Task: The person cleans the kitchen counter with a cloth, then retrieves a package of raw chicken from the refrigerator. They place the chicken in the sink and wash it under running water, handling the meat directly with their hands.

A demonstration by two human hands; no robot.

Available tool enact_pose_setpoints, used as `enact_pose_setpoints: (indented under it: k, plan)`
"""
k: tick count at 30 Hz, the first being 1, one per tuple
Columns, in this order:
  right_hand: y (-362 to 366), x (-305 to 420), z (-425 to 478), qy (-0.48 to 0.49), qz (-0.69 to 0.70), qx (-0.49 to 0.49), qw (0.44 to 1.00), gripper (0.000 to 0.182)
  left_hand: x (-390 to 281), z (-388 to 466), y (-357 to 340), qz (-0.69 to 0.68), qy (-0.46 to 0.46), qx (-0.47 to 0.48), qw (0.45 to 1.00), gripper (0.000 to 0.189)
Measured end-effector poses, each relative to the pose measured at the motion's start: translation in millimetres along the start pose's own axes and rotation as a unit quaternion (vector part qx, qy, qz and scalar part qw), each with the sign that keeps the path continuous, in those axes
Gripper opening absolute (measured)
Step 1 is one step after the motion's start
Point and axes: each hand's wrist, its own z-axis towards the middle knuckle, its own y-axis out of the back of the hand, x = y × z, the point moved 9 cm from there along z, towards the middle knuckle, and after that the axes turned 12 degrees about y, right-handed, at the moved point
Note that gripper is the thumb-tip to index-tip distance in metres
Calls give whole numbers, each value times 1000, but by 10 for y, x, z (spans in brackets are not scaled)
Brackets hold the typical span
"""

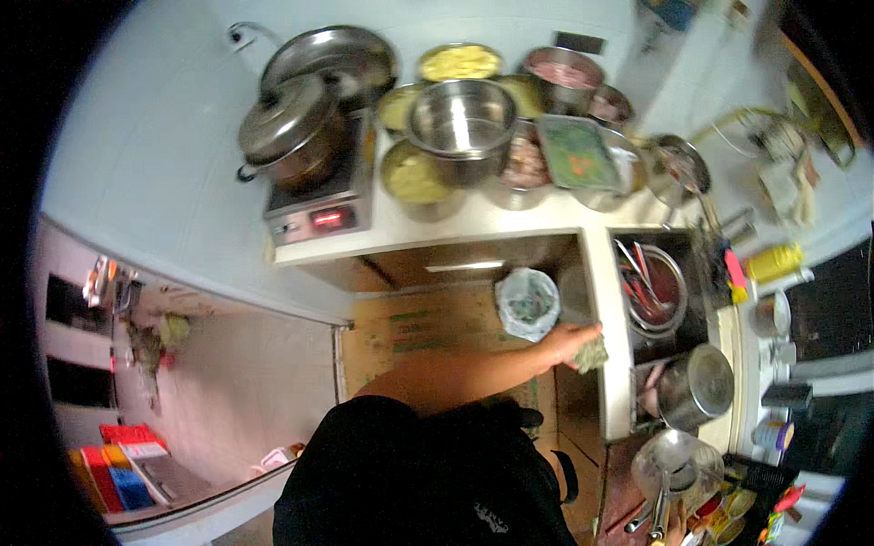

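My left hand (570,343) holds a crumpled grey-green cloth (591,356) against the edge of the pale counter (616,382). Below that arm, a bin lined with a clear plastic bag (527,304) stands on the floor. At the bottom right, my right hand (676,524) shows only in part, beside the handle of a metal ladle (661,501); whether it grips anything is unclear. The ladle's bowl lies over a pan (707,467). Nearer the left hand are a metal bowl of red liquid with utensils (659,293) and a lidded metal pot (703,385).
A covered pot (293,130) sits on an induction cooker (321,218) with a lit display. Beside it, the back counter carries an empty steel pot (461,126), several bowls of food and a plastic tray of greens (579,153). A yellow bottle (775,263) lies at right.
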Motion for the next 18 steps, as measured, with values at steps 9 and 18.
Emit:
enact_pose_setpoints:
  k: [9, 18]
  plan:
    - [-3618, 400, -768, 82, -37, 397, 913, 43, 784, -1915, 1805, 54, -241, -50, 968, 72]
    - [-6252, 878, -3657, 100, -223, 729, 639, 65, 1578, -4108, 2809, 3, -66, -404, 913, 102]
